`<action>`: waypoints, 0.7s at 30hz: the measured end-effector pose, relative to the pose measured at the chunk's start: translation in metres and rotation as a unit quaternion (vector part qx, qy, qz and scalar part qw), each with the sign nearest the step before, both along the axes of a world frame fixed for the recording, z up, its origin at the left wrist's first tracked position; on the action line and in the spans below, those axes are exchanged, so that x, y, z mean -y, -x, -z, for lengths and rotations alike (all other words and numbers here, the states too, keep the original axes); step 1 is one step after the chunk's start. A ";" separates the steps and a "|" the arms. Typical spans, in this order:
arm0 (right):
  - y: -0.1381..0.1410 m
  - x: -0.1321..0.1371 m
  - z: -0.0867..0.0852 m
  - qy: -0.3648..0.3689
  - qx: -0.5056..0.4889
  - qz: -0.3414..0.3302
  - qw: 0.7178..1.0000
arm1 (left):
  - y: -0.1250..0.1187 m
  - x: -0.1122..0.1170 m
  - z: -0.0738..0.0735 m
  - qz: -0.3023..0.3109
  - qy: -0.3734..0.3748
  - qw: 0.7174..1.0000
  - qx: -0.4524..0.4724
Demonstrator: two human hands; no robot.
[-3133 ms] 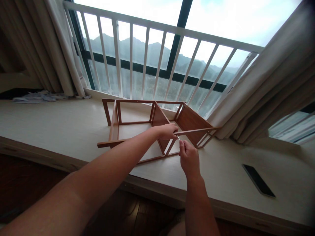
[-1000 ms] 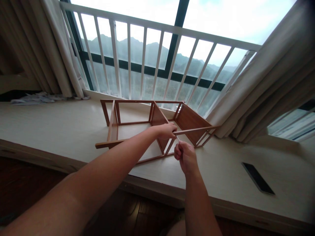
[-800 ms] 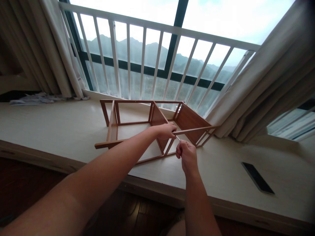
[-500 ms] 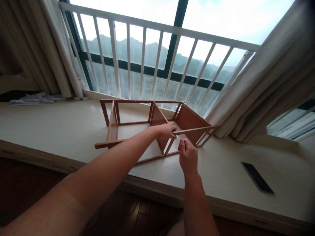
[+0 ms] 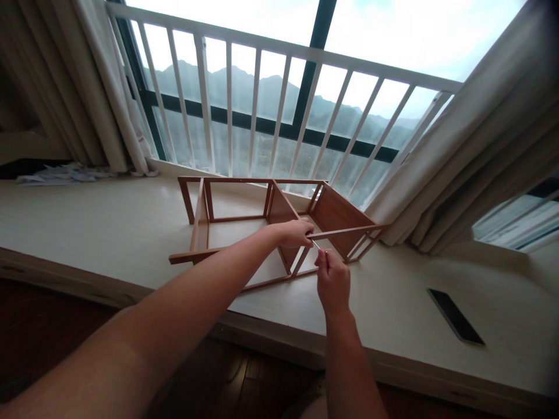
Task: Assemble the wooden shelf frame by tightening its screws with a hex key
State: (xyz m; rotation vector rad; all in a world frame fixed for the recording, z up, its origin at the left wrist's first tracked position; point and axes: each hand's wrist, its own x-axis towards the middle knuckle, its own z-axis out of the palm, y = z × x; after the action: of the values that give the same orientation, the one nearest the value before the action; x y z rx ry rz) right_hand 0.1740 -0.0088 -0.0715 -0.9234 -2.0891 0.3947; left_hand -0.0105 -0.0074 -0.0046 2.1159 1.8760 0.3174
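Note:
A brown wooden shelf rack point(image 5: 340, 214) lies on its side on the pale window ledge. My left hand point(image 5: 297, 233) is closed around the rack's near upper rail, about where the middle shelf board meets it. In my right hand point(image 5: 332, 273), fingers pinched, is a thin metal tool point(image 5: 315, 245), perhaps a hex key or a screwdriver; its exact kind is too small to tell. The tool's far end reaches up to the rail beside my left fingers. My left forearm hides part of the rack's near side.
The window ledge point(image 5: 109, 233) ends in a front edge above a dark wooden floor. A black phone point(image 5: 456, 317) lies at the right. White railing point(image 5: 262, 49) and a window stand behind the rack. Curtains point(image 5: 458, 145) hang at both sides, and crumpled white papers point(image 5: 65, 173) lie far left.
My right hand has shifted very slightly, with the tool still at the rail. My left hand and the rack stay put.

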 end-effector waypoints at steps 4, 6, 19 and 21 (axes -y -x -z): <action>0.000 0.002 -0.001 -0.003 0.017 0.007 1.000 | 0.000 -0.001 0.001 0.001 -0.002 1.000 0.000; 0.000 0.003 -0.001 0.002 0.018 0.010 1.000 | 0.001 -0.002 0.003 0.005 -0.007 1.000 0.000; 0.020 0.012 -0.001 0.383 -0.298 -0.096 0.869 | 0.000 -0.001 0.001 0.000 -0.010 1.000 -0.008; 0.022 0.013 -0.005 0.533 -0.392 -0.152 0.734 | -0.001 -0.001 0.001 -0.002 -0.010 1.000 -0.012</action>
State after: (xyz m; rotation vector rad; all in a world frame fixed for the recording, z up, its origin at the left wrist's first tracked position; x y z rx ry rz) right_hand 0.1520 -0.0214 -0.0667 -0.7458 -1.0680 1.9194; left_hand -0.0090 -0.0068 -0.0055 2.1383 1.8997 0.3152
